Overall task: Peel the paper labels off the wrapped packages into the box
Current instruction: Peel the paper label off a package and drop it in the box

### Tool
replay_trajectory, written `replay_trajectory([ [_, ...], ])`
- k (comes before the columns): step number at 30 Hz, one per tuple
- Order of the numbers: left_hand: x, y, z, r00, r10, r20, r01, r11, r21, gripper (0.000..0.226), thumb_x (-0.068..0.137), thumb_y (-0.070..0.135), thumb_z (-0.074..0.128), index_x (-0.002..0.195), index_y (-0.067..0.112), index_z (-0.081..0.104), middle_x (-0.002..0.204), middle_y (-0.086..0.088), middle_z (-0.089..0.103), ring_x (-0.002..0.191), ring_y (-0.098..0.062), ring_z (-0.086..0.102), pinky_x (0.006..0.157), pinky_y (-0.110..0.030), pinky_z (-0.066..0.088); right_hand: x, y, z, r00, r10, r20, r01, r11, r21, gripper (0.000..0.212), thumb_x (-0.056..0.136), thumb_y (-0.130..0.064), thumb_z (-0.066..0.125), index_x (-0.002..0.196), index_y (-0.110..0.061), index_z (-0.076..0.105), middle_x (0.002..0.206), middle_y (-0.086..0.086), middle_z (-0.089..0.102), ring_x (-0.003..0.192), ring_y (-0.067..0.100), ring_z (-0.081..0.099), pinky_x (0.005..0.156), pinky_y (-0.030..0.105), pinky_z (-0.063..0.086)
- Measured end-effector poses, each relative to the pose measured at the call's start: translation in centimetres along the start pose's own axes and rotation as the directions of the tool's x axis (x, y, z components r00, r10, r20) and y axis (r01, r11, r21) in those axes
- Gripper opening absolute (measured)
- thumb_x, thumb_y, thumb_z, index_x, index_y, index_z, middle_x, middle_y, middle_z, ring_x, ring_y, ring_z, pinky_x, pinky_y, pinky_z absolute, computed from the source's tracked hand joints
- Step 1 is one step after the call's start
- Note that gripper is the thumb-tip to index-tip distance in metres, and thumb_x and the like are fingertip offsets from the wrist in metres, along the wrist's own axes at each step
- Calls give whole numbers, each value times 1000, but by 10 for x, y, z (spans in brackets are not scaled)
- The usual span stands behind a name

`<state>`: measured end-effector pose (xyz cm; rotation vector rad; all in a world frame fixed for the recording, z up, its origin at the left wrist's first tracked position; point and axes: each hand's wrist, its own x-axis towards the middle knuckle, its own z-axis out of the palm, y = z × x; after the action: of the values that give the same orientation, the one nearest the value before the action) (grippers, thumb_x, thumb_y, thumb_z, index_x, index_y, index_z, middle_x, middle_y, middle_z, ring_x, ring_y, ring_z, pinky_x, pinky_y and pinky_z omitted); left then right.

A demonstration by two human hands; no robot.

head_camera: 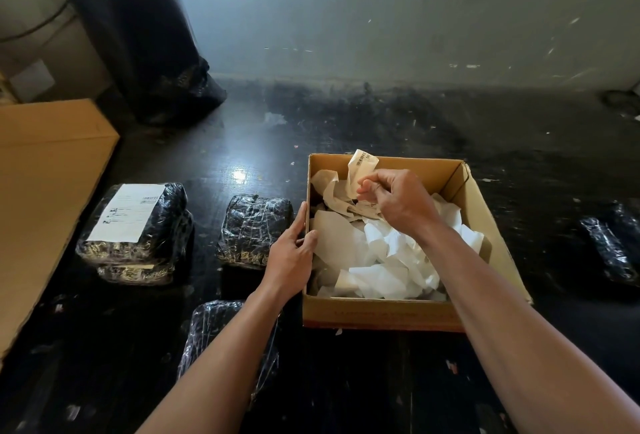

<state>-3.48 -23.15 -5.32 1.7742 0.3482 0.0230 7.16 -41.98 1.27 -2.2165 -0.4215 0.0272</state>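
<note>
An open cardboard box [479,212] stands on the dark floor, holding several crumpled white and tan paper labels [377,260]. Over the box my right hand [398,199] pinches a curled peeled label [360,167] with a barcode on it. My left hand [294,253] grips the box's left wall. To the left lies a black wrapped package [162,222] with a white label [126,212] stuck on top, stacked on another package. A bare wrapped package [254,229] lies beside the box, and another package [214,329] is partly under my left forearm.
A large flat cardboard sheet [45,191] lies at the far left. A tall black plastic-wrapped roll [138,35] leans at the back left. Another black wrapped package [613,246] lies at the right edge. A grey wall runs behind.
</note>
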Motion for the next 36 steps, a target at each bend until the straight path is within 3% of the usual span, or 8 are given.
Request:
replay_trajectory([
  [3,-1,2,0,1000,-5,8,6,1000,-7,54,105,26,50,154,45,33,138,19,52,70,23,58,62,-6,50,-2,-4,1,999,-53,-13,52,997,-57,24,103,-31,58,101,-14,74,108,1,77,79,7,74,67,16,59],
  [6,-2,2,0,1000,-14,9,15,1000,-16,54,105,28,50,152,48,34,132,25,55,70,13,59,64,-11,51,-3,-4,0,994,-101,-50,94,987,-127,27,101,-36,60,101,-13,73,117,1,75,82,12,71,66,31,63],
  [9,-2,2,-1,1000,-15,11,15,1000,-22,54,105,28,51,152,48,34,114,34,59,76,5,59,65,-13,52,0,-1,-3,998,-65,-24,61,990,-131,15,93,-29,73,103,-19,70,113,0,73,90,16,71,73,30,63],
  [13,-1,2,-1,1000,-18,10,18,999,-40,54,105,26,51,153,45,35,137,23,52,86,18,60,69,-5,49,1,-1,-8,999,-18,28,22,990,-137,38,84,-31,83,117,-23,67,108,-8,68,91,12,67,76,25,59],
  [19,-2,3,0,1000,-24,4,24,999,-33,54,105,26,52,152,46,35,119,28,58,71,12,60,62,-7,50,-1,5,-6,1000,-25,4,25,985,-170,21,95,-26,71,111,-14,76,125,1,72,111,22,70,84,31,60],
  [24,0,-1,-2,1000,-6,0,6,1000,14,55,104,30,51,152,49,33,149,14,51,95,13,60,68,-5,49,0,4,-7,999,-22,-26,16,976,-218,11,88,-24,79,94,-20,71,110,1,75,94,17,71,74,21,55],
  [31,-1,0,-1,1000,-15,-7,15,1000,21,54,104,30,50,152,49,33,140,15,57,80,4,60,65,-12,52,0,3,-11,999,-40,17,43,963,-266,21,96,-26,68,111,-16,78,120,2,74,103,20,72,74,17,53],
  [36,0,-1,-2,1000,-20,10,20,999,36,55,105,31,50,153,48,31,145,15,52,91,11,57,69,-4,48,-3,-5,-12,1000,-20,21,24,981,-194,26,96,-26,69,121,-19,73,129,1,71,111,20,71,74,18,54],
])
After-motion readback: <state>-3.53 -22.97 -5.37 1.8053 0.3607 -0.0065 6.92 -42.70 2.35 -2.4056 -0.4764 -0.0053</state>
